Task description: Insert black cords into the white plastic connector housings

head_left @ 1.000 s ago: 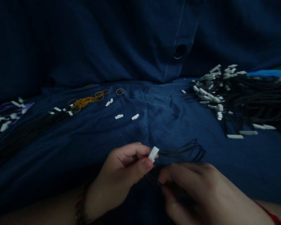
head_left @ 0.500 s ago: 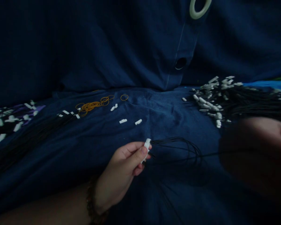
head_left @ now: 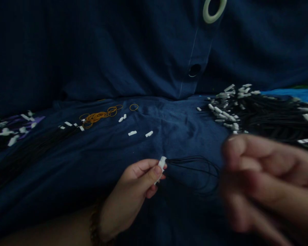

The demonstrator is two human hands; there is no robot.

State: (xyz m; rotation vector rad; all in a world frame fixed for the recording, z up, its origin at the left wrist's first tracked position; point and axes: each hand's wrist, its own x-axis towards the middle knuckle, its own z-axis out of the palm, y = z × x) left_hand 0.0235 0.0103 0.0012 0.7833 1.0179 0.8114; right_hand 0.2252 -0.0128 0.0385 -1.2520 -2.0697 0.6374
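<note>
Near the lower centre, my left hand (head_left: 133, 191) pinches a small stack of white plastic connectors (head_left: 162, 164) between thumb and fingers. Thin black wires (head_left: 195, 159) run from them to the right in a loose loop. My right hand (head_left: 267, 181) is at the far right, close to the camera and blurred, its fingers bent. The wire loop passes toward its fingertips, but blur hides whether it grips any wire. Beyond my left hand, two loose white connectors (head_left: 132, 133) lie on the dark blue cloth (head_left: 174, 126).
A tangle of orange rubber bands (head_left: 99, 118) lies left of centre, beside a bundle of black wires (head_left: 41, 143) with white ends. More white-tipped wires (head_left: 5, 131) lie at far left. A large heap of wires with white connectors (head_left: 226, 111) is at the right. Blue cloth hangs behind.
My right hand has come in from the right edge toward the wire loop, and its fingers are now bent. My left hand keeps its pinch on the connectors. The view has shifted slightly.
</note>
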